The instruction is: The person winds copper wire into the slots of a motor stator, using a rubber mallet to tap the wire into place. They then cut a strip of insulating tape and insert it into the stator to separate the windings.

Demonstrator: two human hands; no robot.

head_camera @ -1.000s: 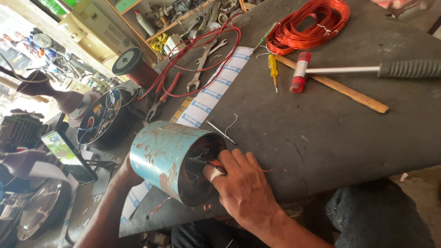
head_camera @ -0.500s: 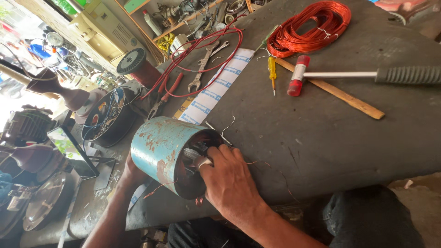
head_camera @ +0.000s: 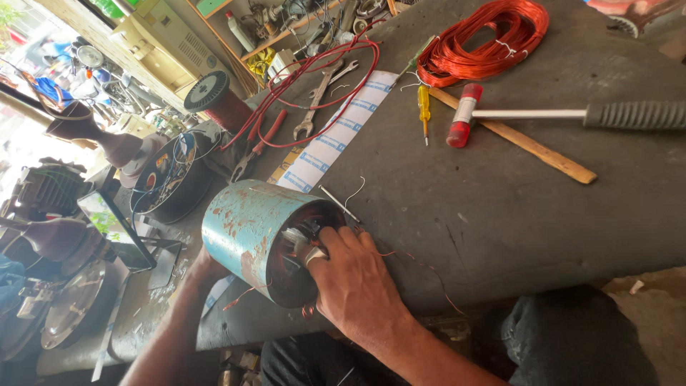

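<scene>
Stator (head_camera: 250, 229): blue rusted shell on its side at bench (head_camera: 514, 207) edge, mouth facing the person
Right hand (head_camera: 357, 286): fingers pinching windings inside the stator
Left hand (head_camera: 204, 268): behind stator, bracing it; fingers hidden, cannot tell
Mallet (head_camera: 543, 114): beyond stator

Right hand (head_camera: 355, 286) at lower centre, back turned up to the camera, knuckles bent, fingers (head_camera: 341, 239) curled forward and pressed close together, tips out of sight. Pale band of tape or a ring around one finger near the thumb side. Right forearm running down and right to the bottom edge. Left hand (head_camera: 206, 268) mostly hidden, only wrist and heel showing, palm cupped upward. Left forearm bare, slanting down towards the lower left.
</scene>
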